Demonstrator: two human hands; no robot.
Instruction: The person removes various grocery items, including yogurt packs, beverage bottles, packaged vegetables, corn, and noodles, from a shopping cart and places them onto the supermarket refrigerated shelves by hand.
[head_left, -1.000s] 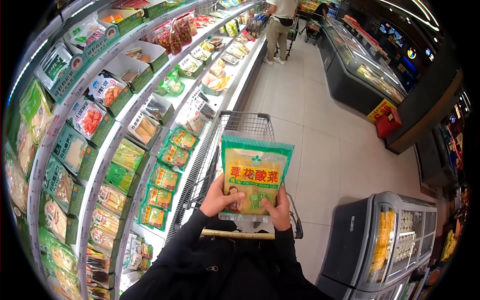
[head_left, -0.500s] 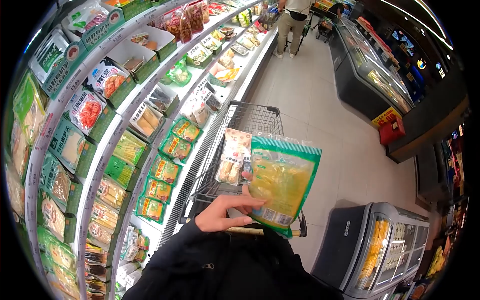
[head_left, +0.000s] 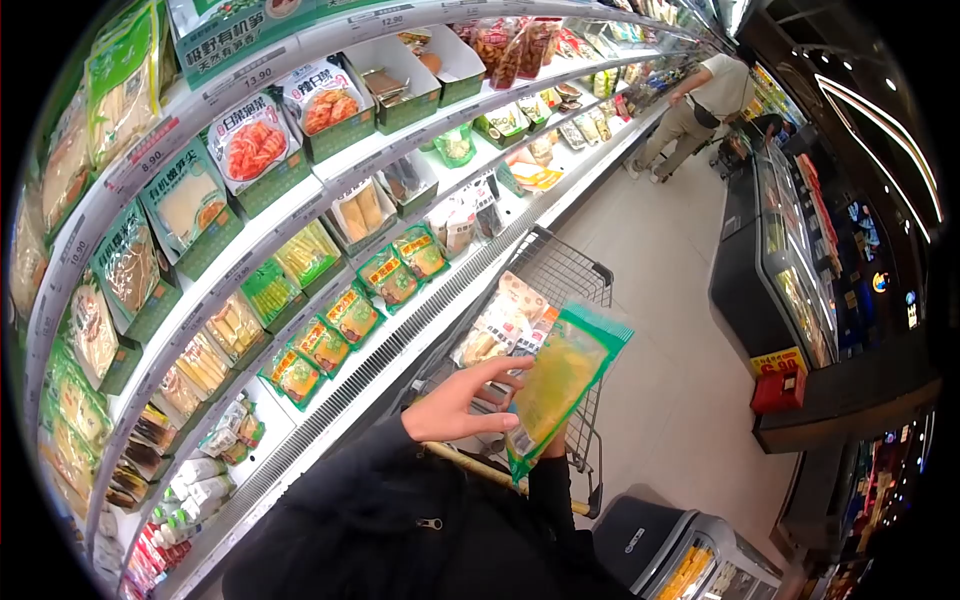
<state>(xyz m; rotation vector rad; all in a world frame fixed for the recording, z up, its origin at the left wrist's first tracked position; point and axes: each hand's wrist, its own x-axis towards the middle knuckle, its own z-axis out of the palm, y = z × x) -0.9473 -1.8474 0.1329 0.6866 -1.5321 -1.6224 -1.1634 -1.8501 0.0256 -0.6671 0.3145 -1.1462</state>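
Note:
A green-edged clear packet of yellowish food [head_left: 562, 375] is held tilted above the shopping cart [head_left: 570, 265]. My left hand [head_left: 468, 400] is beside the packet's left edge, its fingers apart and the fingertips at the packet. Behind the packet's lower right part, my right hand [head_left: 553, 446] shows only a little and its fingers are hidden; it supports the packet. Inside the cart, just left of the packet, lies a pale patterned bag of food [head_left: 505, 322]. Similar green packets [head_left: 352, 314] lie in a row on the lower shelf to the left.
Refrigerated shelves [head_left: 330, 190] with many packaged foods fill the left side. A person [head_left: 700, 105] stands by the shelves farther up the aisle. Freezer cases [head_left: 765, 250] line the right side, with a red box [head_left: 778, 390] at their end. Another freezer [head_left: 650, 545] is at the lower right.
The packet has turned from front-facing to its back, then become more tilted. My left hand has loosened from its edge. The view has swung left, towards the shelves.

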